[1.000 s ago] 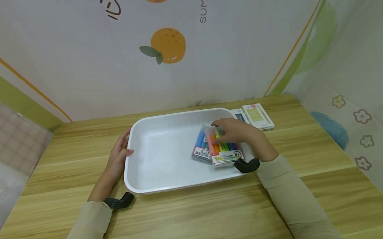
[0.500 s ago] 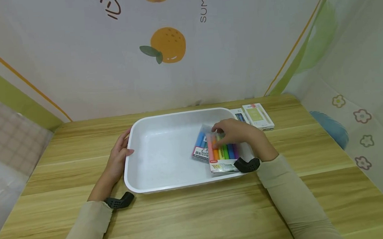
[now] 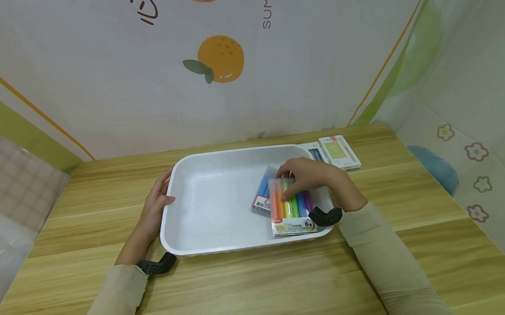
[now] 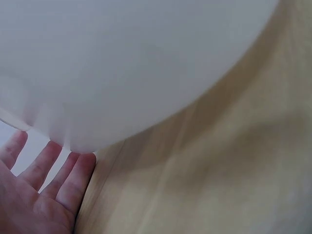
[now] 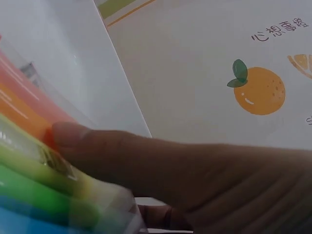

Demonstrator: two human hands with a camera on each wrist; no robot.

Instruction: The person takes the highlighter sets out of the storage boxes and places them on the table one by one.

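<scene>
A white plastic tray (image 3: 215,225) stands on the wooden table. My left hand (image 3: 155,206) holds its left end, thumb over the rim and fingers outside; in the left wrist view, the fingertips touch the tray's outer wall (image 4: 126,73). Over the tray's right part, my right hand (image 3: 306,174) grips a clear pack of coloured highlighters (image 3: 295,226) by its upper part. The thumb (image 5: 73,136) lies across the orange pen in the right wrist view. Partly under or behind this pack, another pack of pens (image 3: 261,203), with blue ones showing, lies in the tray.
Behind the tray's right corner, a white box with a yellow-green panel (image 3: 338,151) lies on the table (image 3: 241,285). Beside it, a second white box (image 3: 315,151) is partly hidden by the tray and hand. A printed curtain (image 3: 148,87) hangs along the table's back edge.
The highlighter pack in my right hand has moved left and toward me, over more of the other pack. The tray has shifted slightly left. My left hand has stayed on the rim.
</scene>
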